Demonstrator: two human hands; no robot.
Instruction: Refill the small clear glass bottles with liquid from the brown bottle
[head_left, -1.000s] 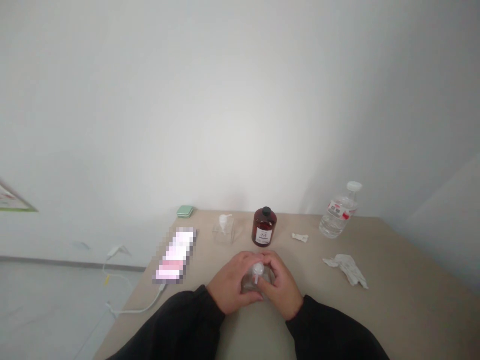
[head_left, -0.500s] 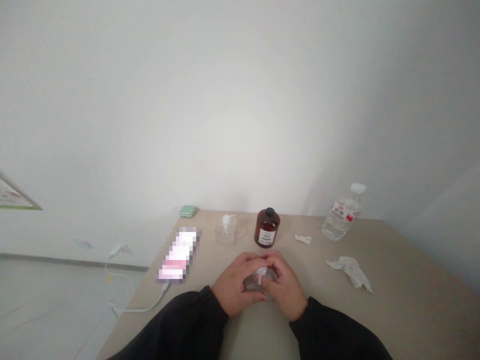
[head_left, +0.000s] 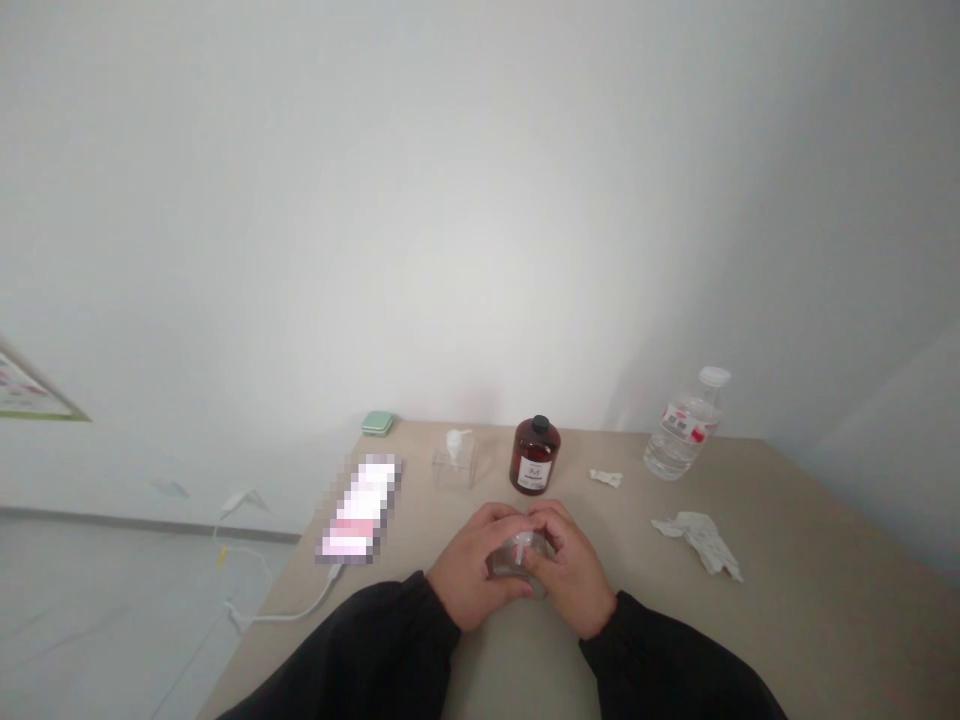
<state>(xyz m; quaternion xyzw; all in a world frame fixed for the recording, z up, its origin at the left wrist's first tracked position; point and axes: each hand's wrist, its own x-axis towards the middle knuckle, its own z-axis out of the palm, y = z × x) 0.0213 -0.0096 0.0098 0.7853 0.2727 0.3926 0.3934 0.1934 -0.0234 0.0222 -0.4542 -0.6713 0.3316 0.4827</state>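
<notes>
Near the front middle of the table, a small clear container (head_left: 510,562) with a whitish top rests between my hands. My left hand (head_left: 480,568) is wrapped round its left side, thumb low at the front. My right hand (head_left: 574,572) grips the right side, with fingers and thumb by the top. Just beyond the hands stands a dark brown bottle (head_left: 535,457) with a black cap and a white label. Left of it is a clear square bottle (head_left: 453,468) with a white pump top.
A lit phone (head_left: 361,508) with a white cable (head_left: 292,612) lies at the left. A green case (head_left: 377,424) sits at the back left corner. Rightward are a water bottle (head_left: 683,432), a small crumpled paper (head_left: 606,478) and a larger crumpled tissue (head_left: 703,543). The wall rises behind the table (head_left: 787,560).
</notes>
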